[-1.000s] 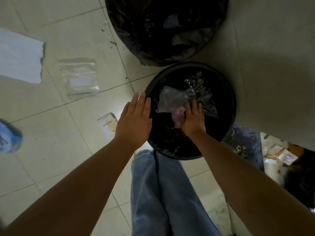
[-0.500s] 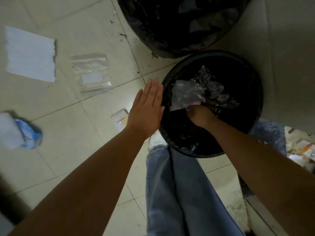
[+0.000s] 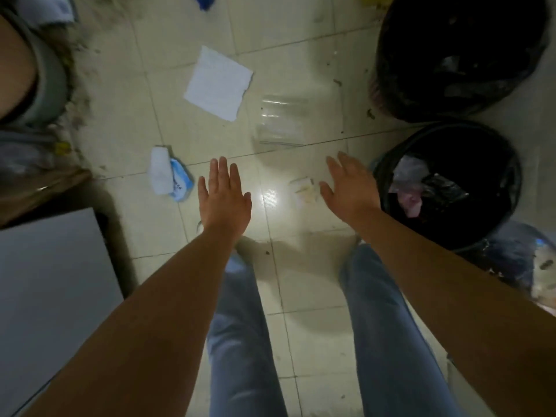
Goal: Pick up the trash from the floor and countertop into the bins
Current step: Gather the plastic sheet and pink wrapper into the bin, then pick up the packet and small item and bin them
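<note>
My left hand (image 3: 224, 197) hovers flat and empty over the tiled floor, fingers spread. My right hand (image 3: 350, 188) is open too, just left of the small black bin (image 3: 508, 206), which holds clear plastic, a pink scrap and dark foil. Between my hands lies a small pale wrapper (image 3: 304, 188). A clear zip bag (image 3: 281, 124) lies beyond it. A torn white paper sheet (image 3: 218, 82) is farther off. A white and blue tissue pack (image 3: 168, 174) lies left of my left hand.
A large bin with a black liner (image 3: 451, 94) stands at the upper right. A grey cabinet top (image 3: 51, 284) is at the left, with dusty clutter above it. A dark bag (image 3: 517, 251) with litter sits at the right edge. My jeans-clad legs are below.
My right hand has come out of the small bin, leaving the plastic and pink scrap inside. Both hands have moved left over the floor, and the view has swung left.
</note>
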